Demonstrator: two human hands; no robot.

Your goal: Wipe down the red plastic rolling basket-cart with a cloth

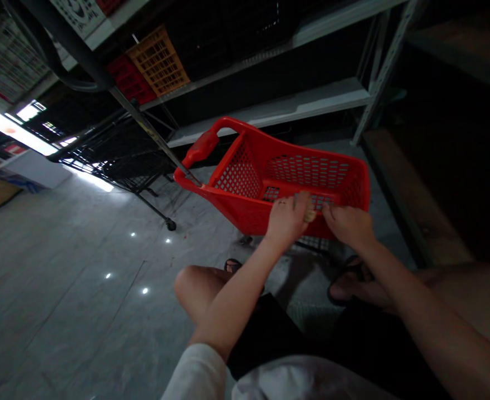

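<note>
A small red plastic shopping cart (257, 208) with slotted sides stands in front of my knees, tilted in the view. My left hand (285, 222) is closed at the cart's near rim, around a small pale tan piece (310, 215) whose kind I cannot make out. Beside it, my right hand (350, 225) has its fingers curled over the same rim near the cart's right end. A short gap separates the two hands. The inside of the cart shows its slotted floor; part of the near wall is hidden behind my hands.
A metal pole with a black handle (78, 66) rises at the cart's left. Behind stands a metal shelf (328, 100) with an orange crate (159, 61) and a red crate (130, 78). A dark wheeled cart (124, 161) is at left; a wooden edge (415, 205) runs along the right.
</note>
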